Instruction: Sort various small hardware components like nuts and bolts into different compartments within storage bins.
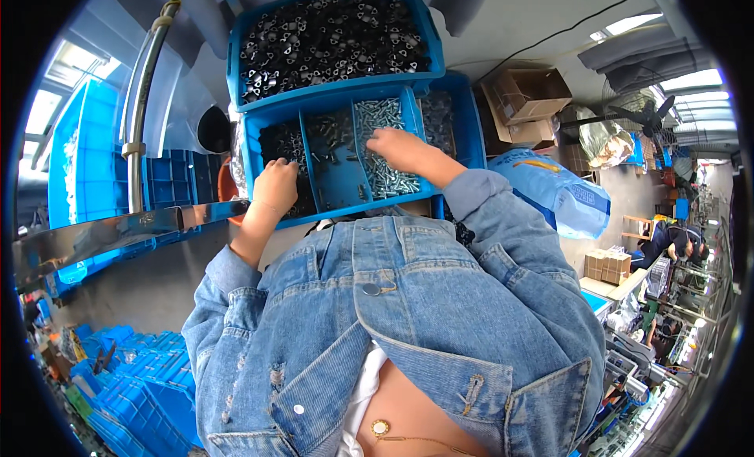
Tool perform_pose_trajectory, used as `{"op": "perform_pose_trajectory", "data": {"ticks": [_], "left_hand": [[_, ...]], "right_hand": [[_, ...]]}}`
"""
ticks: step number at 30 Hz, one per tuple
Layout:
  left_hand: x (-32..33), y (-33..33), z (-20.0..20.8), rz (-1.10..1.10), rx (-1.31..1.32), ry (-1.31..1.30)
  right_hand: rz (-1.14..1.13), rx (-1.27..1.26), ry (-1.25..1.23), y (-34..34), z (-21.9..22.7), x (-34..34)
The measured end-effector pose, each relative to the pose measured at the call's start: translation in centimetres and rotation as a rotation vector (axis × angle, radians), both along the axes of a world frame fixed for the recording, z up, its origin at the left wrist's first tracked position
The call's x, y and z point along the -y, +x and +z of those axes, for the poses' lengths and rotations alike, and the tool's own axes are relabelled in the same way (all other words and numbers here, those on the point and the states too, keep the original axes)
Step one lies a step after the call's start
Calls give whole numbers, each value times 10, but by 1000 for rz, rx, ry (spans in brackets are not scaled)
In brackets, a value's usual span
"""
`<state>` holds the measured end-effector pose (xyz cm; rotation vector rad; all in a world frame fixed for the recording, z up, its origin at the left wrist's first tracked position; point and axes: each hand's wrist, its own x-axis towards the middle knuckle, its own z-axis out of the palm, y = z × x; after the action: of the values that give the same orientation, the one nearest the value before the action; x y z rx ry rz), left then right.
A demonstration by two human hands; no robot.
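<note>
Left hand [276, 186] at 11 o'clock, resting on the left compartment of the divided tray [338, 210], over dark parts [284, 143]; fingers curled, grip can't tell. Right hand [398, 148] at 12 o'clock in the right compartment, fingers together down among silver screws [377, 115]; can't tell if pinching any. Bin [330, 37] of black parts just beyond the tray.

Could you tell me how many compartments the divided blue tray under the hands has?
3 show in the tray: the left under the left hand, holding dark parts; the middle, nearly empty; the right under the right hand, holding silver screws.
</note>
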<state>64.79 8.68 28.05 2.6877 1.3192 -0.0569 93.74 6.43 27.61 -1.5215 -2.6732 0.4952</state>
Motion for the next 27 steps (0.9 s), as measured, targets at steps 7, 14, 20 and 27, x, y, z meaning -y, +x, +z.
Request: {"op": "perform_pose_trajectory", "data": {"ticks": [7,14,20,27], "left_hand": [[0,-14,24,473,1144,-881],[0,-25,29,334,1999,-1862],[-2,-26,28,453,1773,-1781],[-7,-18,27,612,1602,-1781]], "right_hand": [[-545,-1193,-718,18,41,26],[-454,-2085,-1310,9,43,33],[-741,-1226,-1070,-11,28,12],[-204,-128,-177,-23,-10,23]]}}
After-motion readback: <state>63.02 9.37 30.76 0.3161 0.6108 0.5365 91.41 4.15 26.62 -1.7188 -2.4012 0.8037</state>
